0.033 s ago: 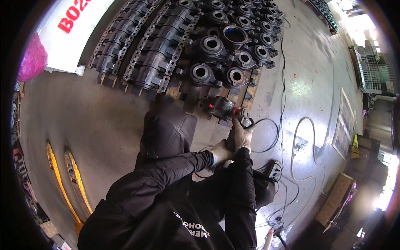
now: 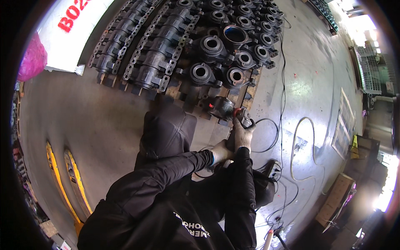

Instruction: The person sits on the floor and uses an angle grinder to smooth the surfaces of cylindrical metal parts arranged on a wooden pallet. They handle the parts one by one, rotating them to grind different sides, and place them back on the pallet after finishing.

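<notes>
Both my gloved hands are closed on an angle grinder (image 2: 245, 118) with a reddish disc at its head. My right hand (image 2: 243, 136) is farther forward, wrapped near the grinder's metal head. My left hand (image 2: 222, 151) grips the dark body behind it, fingers partly hidden. The disc is at the right end of a dark cylindrical metal part (image 2: 221, 107) lying on its side with a red mark on it; whether they touch I cannot tell. That part rests at the near edge of a wooden pallet (image 2: 248, 96).
Rows of black ring-shaped castings (image 2: 201, 73) and long roller-like assemblies (image 2: 160, 50) fill the pallet ahead. A black cable (image 2: 283, 83) and a pale hose (image 2: 296, 129) trail over the floor at right. Yellow forks (image 2: 75, 179) lie at left. A white sack (image 2: 62, 46) stands far left.
</notes>
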A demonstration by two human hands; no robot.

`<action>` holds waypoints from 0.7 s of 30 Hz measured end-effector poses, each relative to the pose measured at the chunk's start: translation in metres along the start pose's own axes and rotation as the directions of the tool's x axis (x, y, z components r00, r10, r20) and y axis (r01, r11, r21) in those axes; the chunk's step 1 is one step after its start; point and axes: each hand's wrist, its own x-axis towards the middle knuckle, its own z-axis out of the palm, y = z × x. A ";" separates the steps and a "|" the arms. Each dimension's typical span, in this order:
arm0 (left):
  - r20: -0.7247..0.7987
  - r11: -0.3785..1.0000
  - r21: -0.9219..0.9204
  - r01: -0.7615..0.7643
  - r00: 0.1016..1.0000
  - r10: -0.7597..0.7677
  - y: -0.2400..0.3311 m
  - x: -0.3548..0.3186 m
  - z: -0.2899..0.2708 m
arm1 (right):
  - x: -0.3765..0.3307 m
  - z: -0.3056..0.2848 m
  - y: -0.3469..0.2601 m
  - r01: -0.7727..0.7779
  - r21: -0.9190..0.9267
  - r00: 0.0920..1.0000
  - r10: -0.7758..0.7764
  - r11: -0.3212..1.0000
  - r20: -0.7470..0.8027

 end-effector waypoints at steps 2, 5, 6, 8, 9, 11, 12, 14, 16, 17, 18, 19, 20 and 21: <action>0.082 0.998 -0.039 0.045 0.996 -0.042 -0.004 0.007 -0.003 | 0.001 0.000 -0.001 0.007 -0.101 0.999 -0.011 0.995 -0.041; -0.005 1.000 -0.007 0.030 1.000 -0.030 -0.007 0.009 -0.003 | -0.002 0.004 -0.006 0.094 -0.121 0.994 -0.099 0.988 -0.036; -0.003 1.000 -0.009 0.021 1.000 -0.021 -0.007 0.009 -0.004 | -0.004 0.006 -0.008 0.136 -0.105 0.990 -0.140 0.985 -0.023; 0.004 1.000 -0.017 0.003 1.000 -0.003 -0.005 0.007 -0.005 | -0.005 0.006 -0.011 0.120 -0.181 0.990 -0.131 0.976 -0.048; 0.036 0.998 -0.052 0.029 0.999 -0.027 -0.005 0.006 -0.005 | -0.005 0.006 -0.012 0.101 -0.232 0.991 -0.119 0.967 -0.065; 0.100 0.989 -0.118 0.085 0.992 -0.073 0.006 -0.003 -0.007 | -0.007 0.005 -0.015 0.087 -0.281 0.992 -0.110 0.956 -0.065; 0.098 0.991 -0.111 0.074 0.993 -0.063 0.011 -0.009 -0.008 | -0.009 0.004 -0.016 0.093 -0.280 0.993 -0.111 0.955 -0.048; 0.093 0.994 -0.096 0.050 0.995 -0.041 0.026 -0.022 -0.010 | -0.009 0.003 -0.017 0.112 -0.256 0.992 -0.124 0.960 -0.030; 0.107 0.995 -0.095 0.011 0.994 -0.001 0.017 -0.012 -0.008 | -0.007 0.005 -0.016 0.136 -0.208 0.989 -0.145 0.969 -0.028; 0.111 0.995 -0.096 -0.007 0.994 0.017 0.009 -0.005 -0.008 | -0.009 0.006 -0.019 0.097 -0.246 0.993 -0.111 0.964 -0.046; 0.091 0.997 -0.077 -0.023 0.995 0.030 0.000 0.002 -0.007 | -0.012 0.006 -0.022 0.056 -0.284 0.995 -0.078 0.957 -0.066; 0.075 0.997 -0.058 -0.042 0.996 0.046 -0.002 0.005 -0.005 | -0.013 0.005 -0.026 0.016 -0.321 0.995 -0.048 0.947 -0.091; 0.060 0.997 -0.038 -0.060 0.996 0.062 -0.005 0.008 -0.003 | -0.015 0.003 -0.026 0.027 -0.313 0.992 -0.064 0.950 -0.107; 0.064 0.997 -0.047 -0.059 0.996 0.062 -0.009 0.010 -0.002 | -0.020 0.000 -0.023 0.039 -0.304 0.989 -0.080 0.952 -0.122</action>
